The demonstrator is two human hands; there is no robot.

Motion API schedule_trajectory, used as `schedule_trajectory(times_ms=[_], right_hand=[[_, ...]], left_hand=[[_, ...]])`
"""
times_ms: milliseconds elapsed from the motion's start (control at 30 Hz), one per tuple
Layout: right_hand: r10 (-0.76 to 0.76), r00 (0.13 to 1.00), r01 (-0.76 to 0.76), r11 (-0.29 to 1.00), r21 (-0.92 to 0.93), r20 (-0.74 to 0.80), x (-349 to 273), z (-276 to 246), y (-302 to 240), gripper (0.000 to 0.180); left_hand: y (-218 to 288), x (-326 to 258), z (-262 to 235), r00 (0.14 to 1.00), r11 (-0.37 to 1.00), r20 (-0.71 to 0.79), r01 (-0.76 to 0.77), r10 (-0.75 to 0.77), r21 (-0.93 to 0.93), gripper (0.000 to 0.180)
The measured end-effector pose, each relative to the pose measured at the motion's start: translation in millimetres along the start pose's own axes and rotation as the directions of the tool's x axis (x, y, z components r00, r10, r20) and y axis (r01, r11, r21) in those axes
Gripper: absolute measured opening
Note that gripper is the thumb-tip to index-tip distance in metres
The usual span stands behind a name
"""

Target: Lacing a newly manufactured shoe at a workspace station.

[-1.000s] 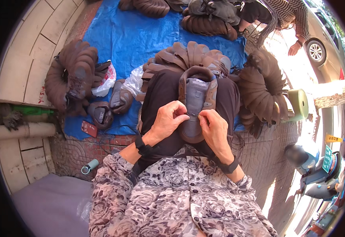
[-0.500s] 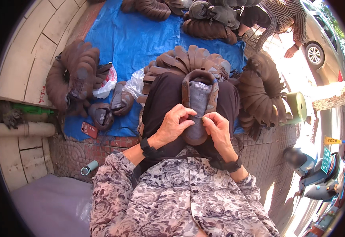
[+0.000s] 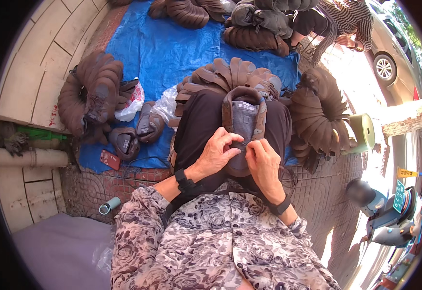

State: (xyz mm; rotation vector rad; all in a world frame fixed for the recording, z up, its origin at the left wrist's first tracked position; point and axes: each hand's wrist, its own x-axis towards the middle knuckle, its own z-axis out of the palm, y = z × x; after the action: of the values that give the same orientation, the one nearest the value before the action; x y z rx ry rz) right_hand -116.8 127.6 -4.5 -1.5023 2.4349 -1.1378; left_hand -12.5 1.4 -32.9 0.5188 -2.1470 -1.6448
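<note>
I see a brown shoe upper with a grey padded tongue (image 3: 244,126) lying toe-away on my black-trousered lap, just above centre, its brown eyelet bands curving round the tongue in a horseshoe. My left hand (image 3: 218,153) is curled shut on its near edge at the upper's seven o'clock, and my right hand (image 3: 264,163), at five o'clock, pinches something too thin to make out. Beyond it at twelve o'clock, a fanned stack of brown uppers (image 3: 230,77) rests on a blue tarpaulin (image 3: 172,48).
</note>
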Motion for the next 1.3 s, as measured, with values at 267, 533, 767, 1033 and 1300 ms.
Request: schedule_trajectory(times_ms=[267, 533, 767, 1033, 1300], right_hand=[[-0.002, 1.000, -0.001, 0.982, 0.190, 0.014, 4, 6, 13, 0.009], [0.070, 0.998, -0.070, 0.994, 0.084, -0.003, 5, 9, 11, 0.009], [0.276, 0.937, -0.338, 0.871, 0.356, 0.214, 6, -12, 8, 0.013], [0.079, 0.996, -0.070, 0.984, 0.163, -0.048, 5, -1, 7, 0.011], [0.088, 0.995, -0.081, 0.985, 0.153, -0.036, 14, -1, 12, 0.009]], left_hand=[[0, -1, 1, 1.000, 0.998, -0.004, 0.021, -0.021, 0.059, 0.026], [5, -1, 3, 0.999, 0.996, -0.023, 0.035, -0.034, 0.087, 0.026], [-5, -9, -4, 0.980, 0.903, 0.019, 0.189, -0.197, -0.385, 0.022], [-13, -8, -2, 0.966, 0.863, -0.007, 0.229, -0.260, -0.450, 0.015], [-11, -10, -3, 0.964, 0.829, 0.044, 0.250, -0.264, -0.500, 0.013]])
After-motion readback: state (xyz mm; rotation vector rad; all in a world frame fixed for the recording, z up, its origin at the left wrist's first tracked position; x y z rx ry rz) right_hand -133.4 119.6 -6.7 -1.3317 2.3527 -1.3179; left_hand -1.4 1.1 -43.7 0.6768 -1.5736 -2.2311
